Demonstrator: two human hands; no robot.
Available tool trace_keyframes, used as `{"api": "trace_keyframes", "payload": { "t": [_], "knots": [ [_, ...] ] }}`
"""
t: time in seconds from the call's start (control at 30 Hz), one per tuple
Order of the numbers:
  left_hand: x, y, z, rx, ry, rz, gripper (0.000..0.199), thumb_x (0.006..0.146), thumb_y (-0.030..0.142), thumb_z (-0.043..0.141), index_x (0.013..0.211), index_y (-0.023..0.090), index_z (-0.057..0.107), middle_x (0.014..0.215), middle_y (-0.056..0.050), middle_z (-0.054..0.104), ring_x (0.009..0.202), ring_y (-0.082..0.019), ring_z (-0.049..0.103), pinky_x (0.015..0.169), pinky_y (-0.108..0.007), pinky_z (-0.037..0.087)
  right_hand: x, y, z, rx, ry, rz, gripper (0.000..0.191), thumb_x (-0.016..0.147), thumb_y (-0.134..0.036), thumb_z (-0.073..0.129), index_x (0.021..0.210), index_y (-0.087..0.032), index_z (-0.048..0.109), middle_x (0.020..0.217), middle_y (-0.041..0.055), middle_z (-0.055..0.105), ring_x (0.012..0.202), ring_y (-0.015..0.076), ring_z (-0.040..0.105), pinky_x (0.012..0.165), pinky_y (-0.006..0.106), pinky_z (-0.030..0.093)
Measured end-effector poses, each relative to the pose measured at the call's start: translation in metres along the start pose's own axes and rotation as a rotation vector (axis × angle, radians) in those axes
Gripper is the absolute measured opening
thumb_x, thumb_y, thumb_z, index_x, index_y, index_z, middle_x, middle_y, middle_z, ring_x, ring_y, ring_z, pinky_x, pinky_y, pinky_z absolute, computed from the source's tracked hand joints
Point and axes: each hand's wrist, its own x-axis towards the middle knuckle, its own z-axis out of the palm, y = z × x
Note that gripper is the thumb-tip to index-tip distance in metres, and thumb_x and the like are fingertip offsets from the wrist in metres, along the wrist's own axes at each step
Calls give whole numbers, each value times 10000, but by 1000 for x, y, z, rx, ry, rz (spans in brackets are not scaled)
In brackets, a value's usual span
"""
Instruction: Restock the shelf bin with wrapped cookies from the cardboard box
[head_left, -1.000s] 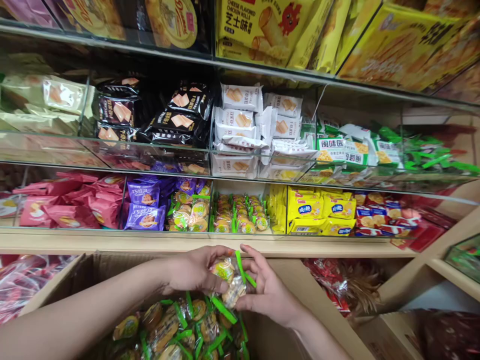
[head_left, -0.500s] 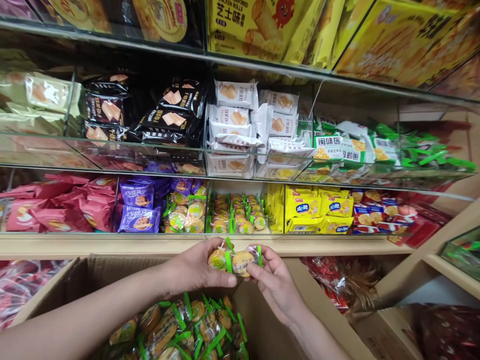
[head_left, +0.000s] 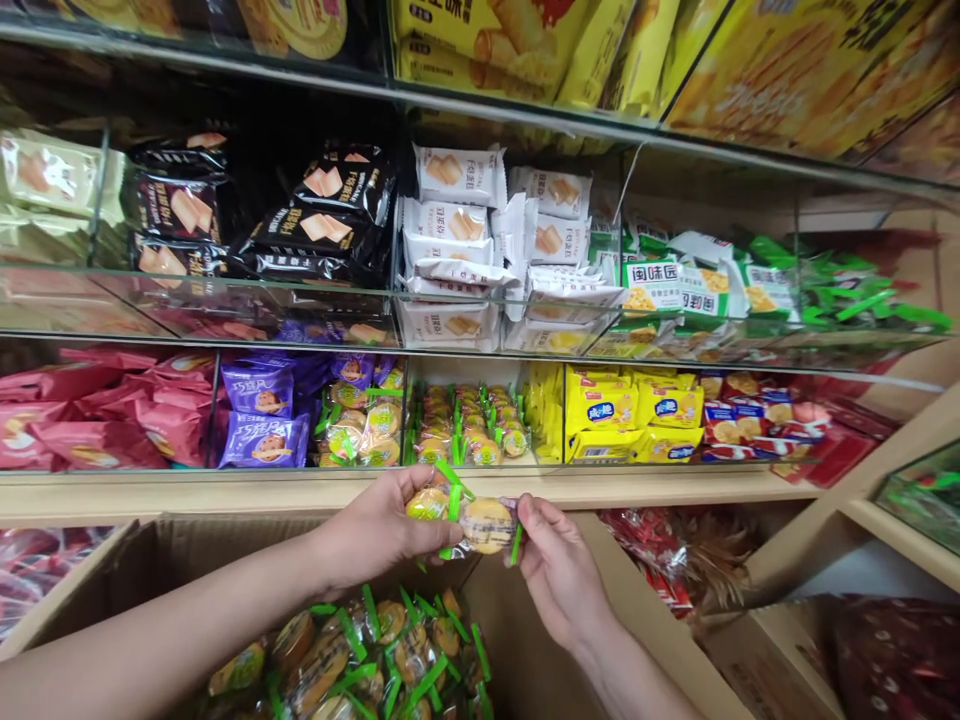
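Above an open cardboard box (head_left: 525, 620), my left hand (head_left: 375, 530) has its fingers closed on a small round biscuit pack (head_left: 426, 504) in clear wrap with green ends. A second such pack (head_left: 489, 526) lies between my hands, its wrap pinched at the right edge by the thumb and fingers of my right hand (head_left: 559, 565). Many like packs (head_left: 405, 650) fill the bottom of the box. Rows of the same kind (head_left: 469, 425) stand in a glass-fronted shelf compartment just behind my hands.
Purple packs (head_left: 262, 440) are to the left on the lower shelf, yellow packs (head_left: 634, 415) to the right. White packs (head_left: 457, 225) and black packs (head_left: 330, 230) stand one shelf up. A wooden ledge (head_left: 225, 492) and glass dividers lie ahead of the box.
My right hand's thumb has moved off the face of the second pack to its right edge. The view has shifted slightly, with the shelves a little further left.
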Motion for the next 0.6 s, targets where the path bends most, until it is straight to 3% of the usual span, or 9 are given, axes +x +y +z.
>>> {"api": "trace_keyframes", "payload": {
  "t": [0.07, 0.17, 0.23, 0.3, 0.4, 0.5, 0.6],
  "knots": [
    [-1, 2, -1, -71, -39, -72, 293, 589, 207, 709, 810, 179, 520, 678, 28, 621, 605, -106, 572, 599, -234, 441, 0, 1, -3, -145, 29, -116, 205, 748, -366, 598, 781, -176, 668, 694, 25, 613, 511, 92, 480, 442, 206, 388],
    [-5, 5, -3, -243, -11, -201, 258, 656, 287, 661, 835, 177, 511, 708, 3, 626, 651, -145, 615, 661, -285, 462, -3, -2, -7, -418, 54, -421, 144, 787, -281, 558, 864, -239, 673, 820, 30, 642, 551, 120, 544, 525, 262, 451],
    [-7, 6, -2, -336, 1, -252, 286, 712, 404, 596, 848, 163, 524, 754, -18, 630, 658, -144, 620, 691, -298, 468, -8, -6, -7, -560, -51, -646, 204, 779, -183, 561, 920, -290, 661, 917, 29, 642, 738, 175, 591, 672, 319, 477],
    [-9, 5, -1, -373, -35, -261, 299, 712, 409, 605, 850, 155, 530, 778, -25, 633, 693, -135, 620, 712, -280, 467, -13, -8, -6, -637, -206, -779, 320, 753, -109, 569, 984, -320, 633, 977, 31, 627, 938, 218, 552, 811, 381, 443],
    [-9, 1, 3, -378, -41, -169, 308, 629, 221, 715, 853, 172, 509, 806, -7, 643, 778, -144, 620, 770, -287, 453, -21, -7, -3, -637, -309, -754, 342, 729, -131, 587, 1027, -298, 606, 1157, 56, 523, 1113, 263, 438, 915, 447, 372],
    [-8, -2, 6, -377, 15, -22, 388, 576, 130, 739, 869, 181, 490, 844, -1, 647, 802, -154, 616, 804, -305, 439, -23, -2, 1, -484, -259, -572, 406, 725, -231, 600, 1122, -255, 517, 1327, 71, 331, 1217, 285, 314, 974, 449, 315],
    [-7, -1, 8, -344, 55, 47, 415, 557, 122, 746, 870, 184, 482, 846, 6, 648, 782, -148, 612, 780, -291, 442, -18, 2, 6, -282, -217, -329, 484, 750, -229, 585, 1189, -254, 382, 1225, 94, 428, 1067, 220, 476, 852, 361, 441]
  ]
}}
